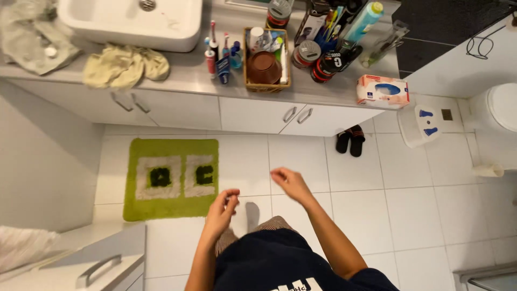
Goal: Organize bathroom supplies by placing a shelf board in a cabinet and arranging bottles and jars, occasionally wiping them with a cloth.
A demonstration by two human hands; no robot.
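Observation:
I look straight down at a white tiled bathroom floor (pixel 409 215). My left hand (pixel 222 209) hangs in front of me with the fingers loosely curled and nothing in it. My right hand (pixel 289 183) is a little higher and to the right, fingers apart and slightly blurred, also holding nothing. Both hands are above bare tiles, just right of a green bath mat (pixel 171 178) with two dark squares. My dark shirt fills the bottom of the view.
A grey counter (pixel 188 73) runs along the top with a white sink (pixel 132 21), yellow cloths (pixel 124 66), a wicker basket (pixel 266 56) of toiletries, bottles and a tissue box (pixel 382 90). Black slippers (pixel 350 141), a white bin (pixel 423 125) and a toilet (pixel 498 110) stand at right.

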